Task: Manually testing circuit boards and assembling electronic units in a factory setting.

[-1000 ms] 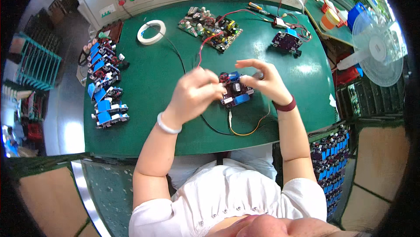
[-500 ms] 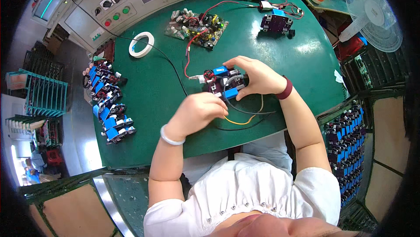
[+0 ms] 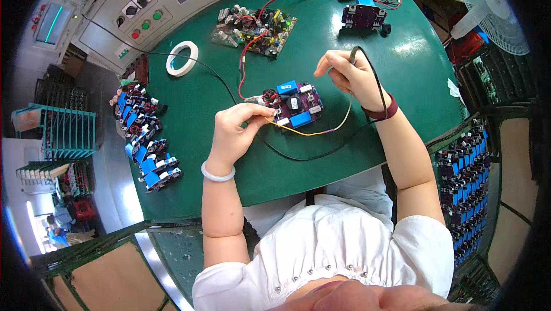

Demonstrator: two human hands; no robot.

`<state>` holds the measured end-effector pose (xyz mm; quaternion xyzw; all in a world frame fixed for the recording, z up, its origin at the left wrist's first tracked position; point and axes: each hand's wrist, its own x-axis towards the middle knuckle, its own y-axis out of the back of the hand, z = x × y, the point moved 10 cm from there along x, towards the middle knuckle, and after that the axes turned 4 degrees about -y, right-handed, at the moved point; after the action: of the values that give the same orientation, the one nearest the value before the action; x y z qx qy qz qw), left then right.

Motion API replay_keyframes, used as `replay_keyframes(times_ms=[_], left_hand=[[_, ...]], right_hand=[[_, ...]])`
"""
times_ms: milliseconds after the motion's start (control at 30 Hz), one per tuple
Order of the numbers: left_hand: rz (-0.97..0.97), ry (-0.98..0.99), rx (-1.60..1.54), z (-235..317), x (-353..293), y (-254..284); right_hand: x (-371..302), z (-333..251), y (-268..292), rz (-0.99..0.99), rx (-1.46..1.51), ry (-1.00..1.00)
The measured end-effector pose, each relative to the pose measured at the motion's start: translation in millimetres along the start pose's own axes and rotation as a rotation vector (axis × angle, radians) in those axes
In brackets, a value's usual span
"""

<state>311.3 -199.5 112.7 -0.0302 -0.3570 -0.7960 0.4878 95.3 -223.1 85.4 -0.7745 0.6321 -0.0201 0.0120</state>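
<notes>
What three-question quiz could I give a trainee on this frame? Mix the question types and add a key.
1. Multiple choice: The thin lead starts near the fingertips of the left hand. What colour is it at that end?
A) yellow
B) green
C) blue
2. True or false: The white ring lies to the left of the purple circuit board.
3. Fill in the blank: The black cable arches over the ____ hand.

Key:
1: A, yellow.
2: True.
3: right; it arches over the right hand.
</notes>
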Motion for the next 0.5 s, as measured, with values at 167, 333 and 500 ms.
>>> replay_keyframes(times_ms=[167,333,500], left_hand=[[0.002,0.015,-0.001,-1,0,-5],[0.024,0.023,0.034,1,-1,-5],[0.037,0.070,0.268,2,-3,1]], right_hand=[[-1,5,1,-0.014,0.064,-0.075],[3,14,-2,0.032,0.135,-0.045],[1,7,1,0.032,-0.068,0.092]])
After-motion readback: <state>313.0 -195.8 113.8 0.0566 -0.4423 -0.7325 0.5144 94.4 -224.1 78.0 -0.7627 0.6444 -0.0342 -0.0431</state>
